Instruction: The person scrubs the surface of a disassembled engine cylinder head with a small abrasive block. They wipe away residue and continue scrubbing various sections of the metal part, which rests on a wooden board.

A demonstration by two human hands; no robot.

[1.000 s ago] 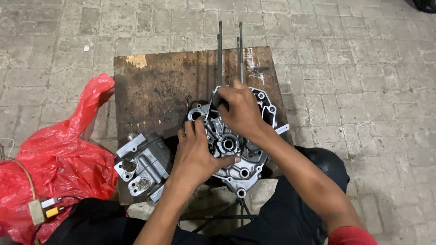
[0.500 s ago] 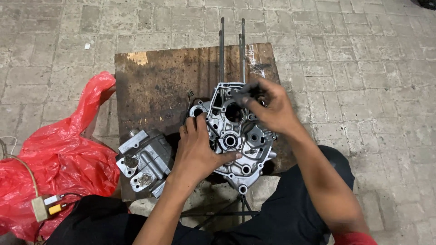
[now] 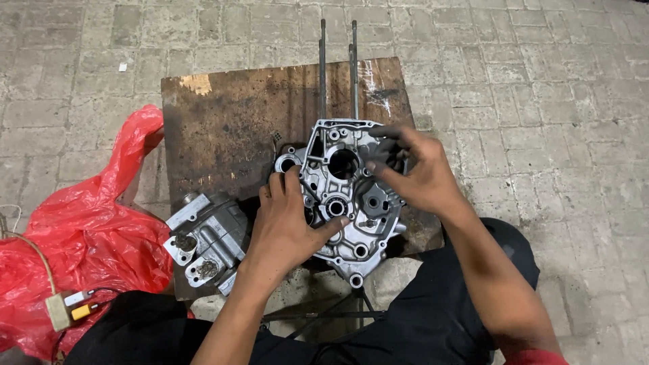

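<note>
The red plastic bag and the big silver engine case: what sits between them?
In the head view, a smaller grey metal engine part sits at the wooden board's left edge, between the red plastic bag and the engine case, beside the left hand.

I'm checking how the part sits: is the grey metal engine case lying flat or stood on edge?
Lying flat: the grey cast-metal engine case rests on the brown wooden board, open bores facing up.

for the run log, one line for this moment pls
left hand: flat on engine case | right hand: fingertips on case top right | board: under case
</note>
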